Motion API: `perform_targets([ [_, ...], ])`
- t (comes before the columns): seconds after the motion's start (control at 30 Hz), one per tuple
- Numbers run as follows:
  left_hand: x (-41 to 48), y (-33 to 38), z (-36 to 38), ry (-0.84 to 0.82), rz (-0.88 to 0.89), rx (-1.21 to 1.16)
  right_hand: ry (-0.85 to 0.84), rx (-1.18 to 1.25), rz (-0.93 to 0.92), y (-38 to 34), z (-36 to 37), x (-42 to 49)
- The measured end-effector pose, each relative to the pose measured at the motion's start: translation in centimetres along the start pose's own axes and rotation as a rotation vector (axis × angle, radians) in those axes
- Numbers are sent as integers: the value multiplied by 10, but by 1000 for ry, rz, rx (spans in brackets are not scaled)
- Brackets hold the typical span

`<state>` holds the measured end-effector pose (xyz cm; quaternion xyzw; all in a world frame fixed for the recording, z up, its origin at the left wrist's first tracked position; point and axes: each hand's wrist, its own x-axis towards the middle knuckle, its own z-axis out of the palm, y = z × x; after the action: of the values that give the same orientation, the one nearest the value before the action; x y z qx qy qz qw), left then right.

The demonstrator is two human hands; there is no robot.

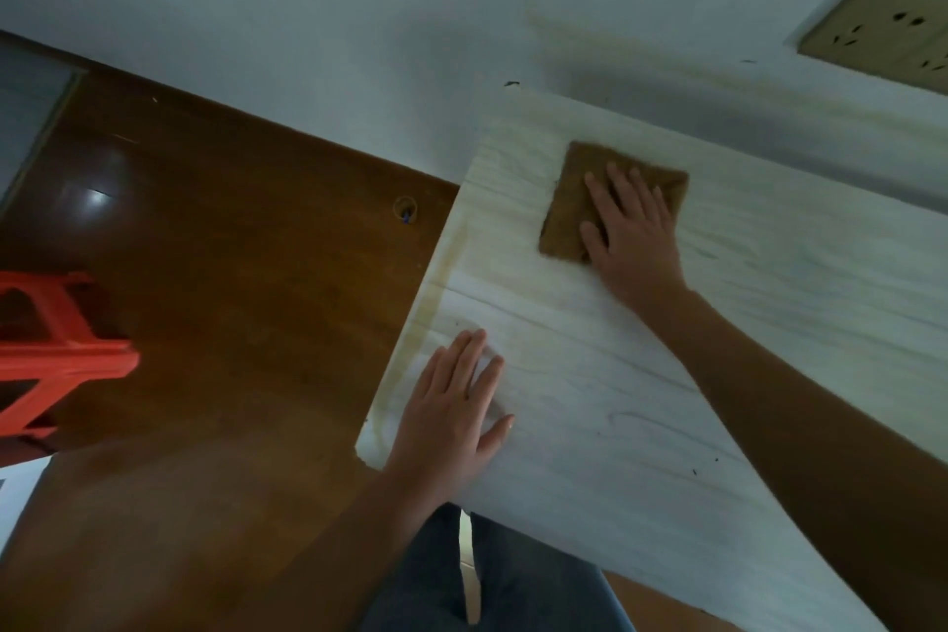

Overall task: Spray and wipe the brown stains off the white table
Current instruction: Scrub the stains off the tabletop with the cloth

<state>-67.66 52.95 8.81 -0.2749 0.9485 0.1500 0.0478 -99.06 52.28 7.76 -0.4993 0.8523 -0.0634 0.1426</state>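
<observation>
1. Your right hand (633,231) lay flat on the brown cloth (569,216), fingers straight and slightly spread, pressing it onto the white table (590,370). No curl or pinch was visible.
2. Your left hand (451,405) was also flat, palm down on the bare tabletop near its lower left corner. Its fingers were straight and close together and it held nothing.
3. The cloth was roughly square, fuzzy and tan-brown. It sat near the table's upper left corner, right of frame centre, with your hand covering its lower right part.
4. The tabletop was white with a faint grey wood-grain print. It ran from centre frame to the right edge.
5. A yellow-brown stain streak (436,293) ran along the table's left edge, between the two hands and to the left of them. The grain looked faintly yellowish around the cloth.
6. A few small dark specks (695,472) sat on the table at lower right.
7. A glossy brown wooden floor (231,246) filled the left and centre, with a small round hole (405,209) just left of the table.
8. A red plastic stool (56,349) stood at the left edge, well apart from the table.
9. A pale wall (359,15) ran across the top, with a yellowed wall socket (887,31) at upper right.
10. Your blue jeans (513,580) showed at bottom centre, below the table's near edge.
</observation>
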Motion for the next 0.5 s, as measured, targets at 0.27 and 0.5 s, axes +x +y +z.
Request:
perform_targets([
  [0.27, -5, -8, -19, 3, -30, -67, 22, -2, 58, -91, 17, 60],
  [0.5, -36, -55, -53, -33, -170, -57, -111, 54, -259, -139, 55, -84],
])
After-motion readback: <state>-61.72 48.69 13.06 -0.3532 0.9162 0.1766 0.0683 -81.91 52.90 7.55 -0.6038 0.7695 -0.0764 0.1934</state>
